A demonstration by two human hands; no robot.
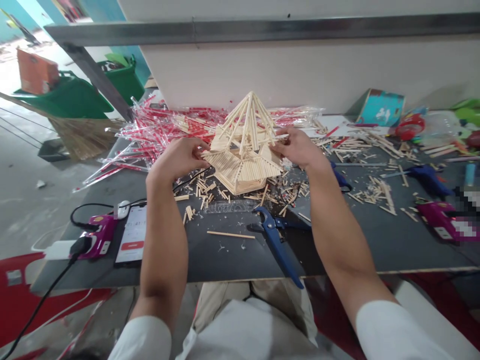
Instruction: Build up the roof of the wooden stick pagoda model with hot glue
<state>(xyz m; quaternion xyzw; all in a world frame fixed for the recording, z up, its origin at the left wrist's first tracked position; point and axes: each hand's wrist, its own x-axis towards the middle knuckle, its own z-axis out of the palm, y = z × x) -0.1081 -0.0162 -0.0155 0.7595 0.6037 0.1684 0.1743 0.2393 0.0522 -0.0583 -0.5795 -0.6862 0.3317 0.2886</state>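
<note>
Between my hands is a wooden stick model [242,167], with sloping roof panels around a lower tier and a cone of bare sticks on top. My left hand [183,155] has its fingers closed on the model's left edge. On the opposite side, my right hand [296,146] pinches the right rim, its fingertips partly hidden. Short cut stick pieces [204,192] lie around the model's base. Closer to me are a clear ruler [230,206], one loose stick [230,234] and a blue-handled cutter [279,245].
Plastic-wrapped red-and-white packets [150,127] pile up at the back left. A phone [132,235] and a purple power socket [99,235] with cables sit at left. Blue glue guns [429,179] and a second purple socket [442,220] lie right. Behind runs a metal rail [262,31].
</note>
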